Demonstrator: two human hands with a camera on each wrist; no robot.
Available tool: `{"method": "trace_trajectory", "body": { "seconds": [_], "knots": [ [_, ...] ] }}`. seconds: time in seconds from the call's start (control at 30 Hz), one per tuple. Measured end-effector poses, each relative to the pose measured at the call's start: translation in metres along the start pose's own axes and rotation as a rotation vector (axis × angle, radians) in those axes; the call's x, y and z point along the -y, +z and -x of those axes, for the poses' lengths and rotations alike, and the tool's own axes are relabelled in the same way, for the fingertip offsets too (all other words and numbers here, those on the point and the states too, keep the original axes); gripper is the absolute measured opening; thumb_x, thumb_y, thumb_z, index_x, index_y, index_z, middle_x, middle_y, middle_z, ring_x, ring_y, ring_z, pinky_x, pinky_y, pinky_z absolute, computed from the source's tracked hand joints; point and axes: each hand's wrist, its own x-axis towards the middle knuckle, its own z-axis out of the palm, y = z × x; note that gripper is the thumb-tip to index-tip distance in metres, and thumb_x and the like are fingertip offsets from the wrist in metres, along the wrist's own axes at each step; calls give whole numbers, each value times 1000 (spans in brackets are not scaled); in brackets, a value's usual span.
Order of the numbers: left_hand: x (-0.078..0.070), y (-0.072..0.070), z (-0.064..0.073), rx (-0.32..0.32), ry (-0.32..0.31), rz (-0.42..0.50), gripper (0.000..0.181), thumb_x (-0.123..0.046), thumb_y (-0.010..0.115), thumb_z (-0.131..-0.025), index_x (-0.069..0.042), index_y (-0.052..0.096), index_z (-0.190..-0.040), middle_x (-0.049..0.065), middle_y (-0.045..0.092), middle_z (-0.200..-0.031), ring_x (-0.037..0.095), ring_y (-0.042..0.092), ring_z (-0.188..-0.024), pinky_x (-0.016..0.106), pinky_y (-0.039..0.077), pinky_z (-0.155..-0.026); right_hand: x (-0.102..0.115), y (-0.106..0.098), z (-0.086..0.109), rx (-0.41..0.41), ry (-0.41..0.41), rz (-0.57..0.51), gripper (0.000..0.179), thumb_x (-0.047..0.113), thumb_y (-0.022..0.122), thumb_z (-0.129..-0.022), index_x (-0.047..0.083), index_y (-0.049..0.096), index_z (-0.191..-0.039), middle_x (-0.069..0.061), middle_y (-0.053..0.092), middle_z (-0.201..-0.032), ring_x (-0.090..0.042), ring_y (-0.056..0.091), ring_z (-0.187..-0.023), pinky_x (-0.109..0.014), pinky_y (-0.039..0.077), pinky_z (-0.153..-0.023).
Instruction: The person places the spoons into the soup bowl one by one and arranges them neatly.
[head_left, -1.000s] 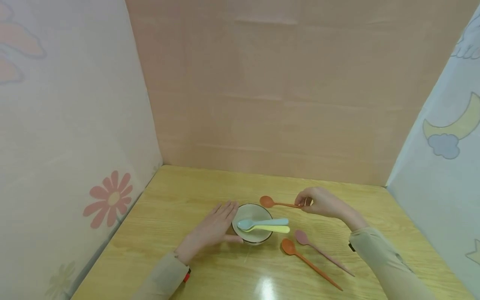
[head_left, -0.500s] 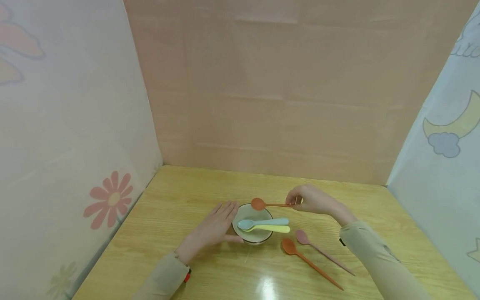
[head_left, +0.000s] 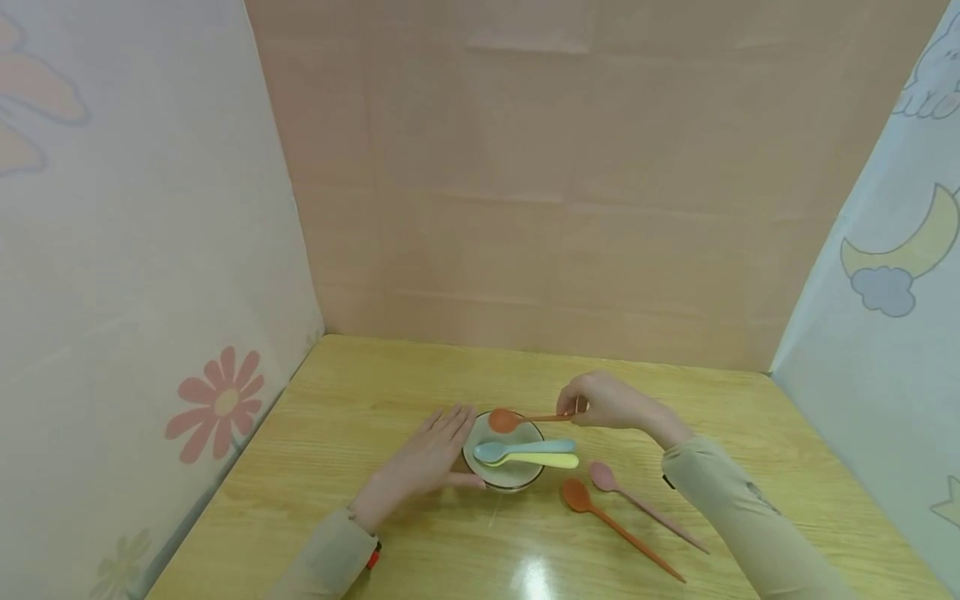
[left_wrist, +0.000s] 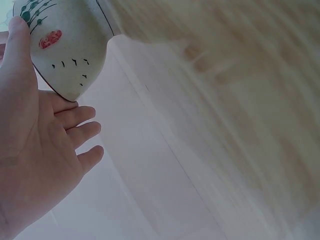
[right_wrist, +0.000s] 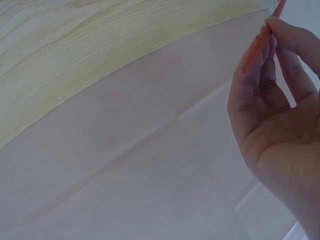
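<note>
Orange spoon pinched by right hand; bowl seemingly steadied from nine o'clock by straight-fingered left hand.

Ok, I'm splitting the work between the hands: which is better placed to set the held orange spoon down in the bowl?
Probably the right hand: it pinches the orange spoon by the handle, the head appearing over the bowl. The left hand touches the bowl's side.
</note>
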Motion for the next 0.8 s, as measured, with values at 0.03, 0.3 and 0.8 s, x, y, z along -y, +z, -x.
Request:
{"method": "trace_trajectory", "body": {
  "seconds": [0.03, 0.3, 0.8],
  "knots": [
    [0, 1, 0, 0, -1, -3, 107, -77, 46, -85, -1, 25, -156, 16, 29, -163, 32, 28, -152, 50, 29, -123, 0, 0, -1, 4, -4, 0, 15, -2, 70, -80, 8, 75, -90, 0, 74, -85, -3, 63, -74, -19, 52, -66],
    [0, 1, -1, 0, -3, -1, 107, -77, 47, -85, -1, 25, -156, 17, 29, -162, 33, 28, -152, 49, 30, -123, 3, 3, -8, 40, -1, -6, 15, -1, 70, -81, 9, 75, -90, -1, 74, -85, -2, 62, -73, -17, 52, -66],
    [-1, 0, 0, 9, -9, -5, 106, -75, 51, -85, -1, 25, -156, 16, 28, -163, 33, 28, -152, 49, 30, -123, 11, 13, -20, 78, 25, -17, 16, -4, 71, -79, 10, 75, -85, 1, 73, -82, 0, 59, -70, -16, 49, -62]
  ]
}}
